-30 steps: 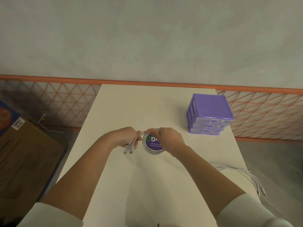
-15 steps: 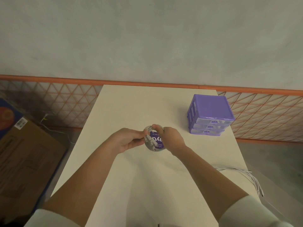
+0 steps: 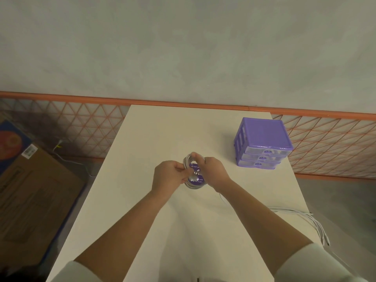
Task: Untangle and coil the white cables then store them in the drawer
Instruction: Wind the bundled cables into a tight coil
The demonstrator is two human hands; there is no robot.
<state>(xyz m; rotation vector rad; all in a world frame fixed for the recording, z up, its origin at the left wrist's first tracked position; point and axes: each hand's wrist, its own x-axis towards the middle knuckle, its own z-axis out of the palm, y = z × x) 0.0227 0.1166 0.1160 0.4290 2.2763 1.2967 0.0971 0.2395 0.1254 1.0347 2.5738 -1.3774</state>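
Both hands (image 3: 169, 176) (image 3: 214, 171) grip coiled cable (image 3: 190, 174) above mid-table (image 3: 162, 129). Beyond and left of grip: bare tabletop, open passage. Right and beyond grip: purple drawer unit (image 3: 262, 141), all drawers closed, well apart. Near-right of grip, under right forearm: loose white cables (image 3: 301, 215) trail over table edge.

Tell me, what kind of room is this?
Probably a plain workroom or storeroom: a bare white table against a grey wall, a brown cardboard box on the floor, and a small purple plastic drawer unit.

Storeroom-like corner: bare wall (image 3: 183, 47), cardboard box (image 3: 34, 192)
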